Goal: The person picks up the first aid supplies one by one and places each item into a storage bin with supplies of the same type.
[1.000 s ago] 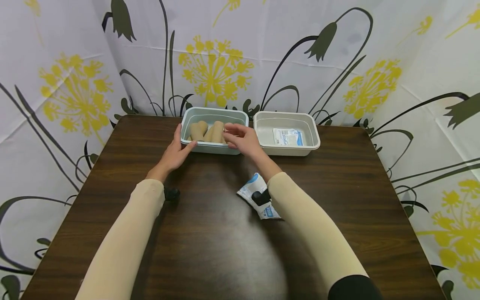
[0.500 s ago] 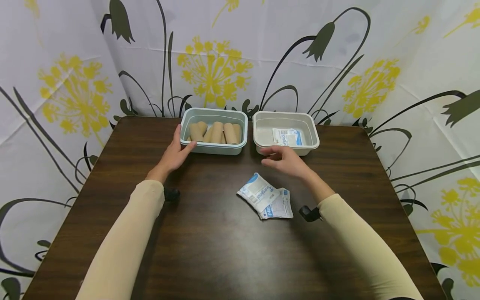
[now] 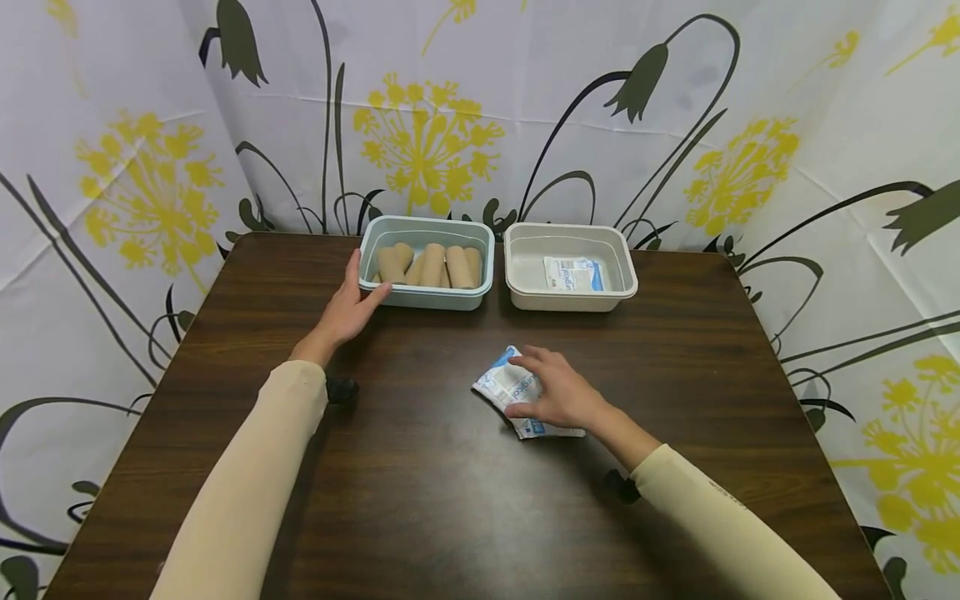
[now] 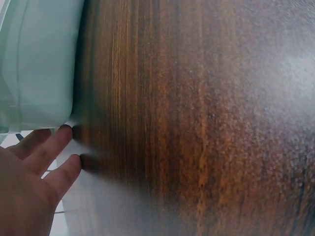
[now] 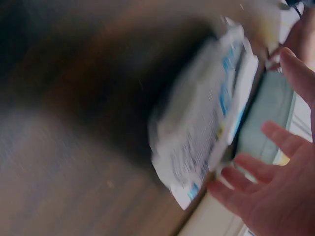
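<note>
My left hand rests against the left end of a light blue plastic bin, thumb at the front rim and fingers along the side. Several tan rolls lie inside that bin. In the left wrist view, the fingers are fairly straight at the bin's corner. My right hand, fingers spread and thumb apart, hovers over two overlapping white-and-blue packets marked "Surgical" on the table, partly covering them. The right wrist view shows the packets beyond the spread fingers, with nothing held.
A beige bin stands just right of the blue one, with another white-and-blue packet in it. Both bins are near the back edge of the dark wooden table. A flower-patterned cloth hangs behind and at the sides.
My right hand has moved from the blue bin's rolls, past the front of the beige bin, and down over the packets, its fingers spreading. The left hand has stayed at the blue bin.
</note>
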Demonstrator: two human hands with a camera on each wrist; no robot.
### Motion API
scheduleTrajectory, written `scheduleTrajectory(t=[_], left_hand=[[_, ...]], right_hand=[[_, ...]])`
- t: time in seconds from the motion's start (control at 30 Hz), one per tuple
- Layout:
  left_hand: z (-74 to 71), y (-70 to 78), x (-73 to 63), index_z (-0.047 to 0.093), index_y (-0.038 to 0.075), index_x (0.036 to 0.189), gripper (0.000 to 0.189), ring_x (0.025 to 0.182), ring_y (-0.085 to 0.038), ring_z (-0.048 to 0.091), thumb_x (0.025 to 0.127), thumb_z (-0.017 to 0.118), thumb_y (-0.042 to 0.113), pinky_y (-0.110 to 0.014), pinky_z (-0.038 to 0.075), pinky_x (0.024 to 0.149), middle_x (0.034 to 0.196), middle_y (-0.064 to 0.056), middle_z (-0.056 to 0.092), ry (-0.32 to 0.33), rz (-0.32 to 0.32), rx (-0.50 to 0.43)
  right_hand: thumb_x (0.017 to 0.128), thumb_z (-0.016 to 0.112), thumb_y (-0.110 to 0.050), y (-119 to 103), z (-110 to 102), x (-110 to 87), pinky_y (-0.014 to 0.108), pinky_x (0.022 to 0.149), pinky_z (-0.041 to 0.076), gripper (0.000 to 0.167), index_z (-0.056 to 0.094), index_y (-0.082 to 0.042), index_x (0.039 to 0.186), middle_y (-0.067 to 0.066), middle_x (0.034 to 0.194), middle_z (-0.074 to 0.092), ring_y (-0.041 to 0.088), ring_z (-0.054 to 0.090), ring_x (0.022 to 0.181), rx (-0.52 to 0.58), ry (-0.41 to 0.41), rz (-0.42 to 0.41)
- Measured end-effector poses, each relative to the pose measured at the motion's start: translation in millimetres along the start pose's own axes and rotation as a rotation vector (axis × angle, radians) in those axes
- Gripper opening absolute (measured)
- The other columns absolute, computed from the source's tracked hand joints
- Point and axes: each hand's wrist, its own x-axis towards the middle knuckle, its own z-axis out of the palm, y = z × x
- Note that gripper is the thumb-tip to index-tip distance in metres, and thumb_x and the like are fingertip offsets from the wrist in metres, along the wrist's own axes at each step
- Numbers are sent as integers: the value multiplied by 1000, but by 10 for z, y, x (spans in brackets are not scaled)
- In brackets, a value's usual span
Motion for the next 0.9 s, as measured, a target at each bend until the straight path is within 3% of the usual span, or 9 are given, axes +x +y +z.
scheduleTrajectory(t=[0.13, 0.3, 0.47, 0.9], left_hand=[[-3, 0, -4, -18, 30, 155, 90, 143, -46, 18, 97, 44, 61, -65, 16, 110, 161, -23, 9, -4, -2, 1], [-4, 11, -2, -18, 30, 155, 91, 144, -46, 17, 97, 44, 61, -66, 15, 110, 161, -22, 7, -15, -9, -7], [-10, 13, 3, -18, 31, 155, 91, 143, -46, 18, 96, 44, 62, -66, 16, 109, 161, -22, 8, -10, -13, -6], [-10, 0, -11, -18, 31, 155, 91, 145, -44, 15, 96, 44, 62, -65, 14, 110, 162, -20, 5, -13, -23, -7]], right_hand=[[74, 82, -52, -25, 129, -34, 54, 100, 41, 84, 53, -16, 143, 20, 152, 36, 37, 37, 135, -55, 17, 34], [71, 85, -52, -17, 227, -55, 54, 97, 44, 78, 60, -18, 137, 17, 151, 40, 35, 42, 133, -88, 46, 61], [68, 87, -50, -23, 266, -64, 52, 94, 46, 78, 63, -15, 133, 18, 149, 41, 36, 44, 131, -114, 72, 32], [74, 83, -43, -48, 272, -72, 48, 98, 45, 67, 64, -15, 132, 14, 149, 43, 32, 45, 131, -182, 52, -21]])
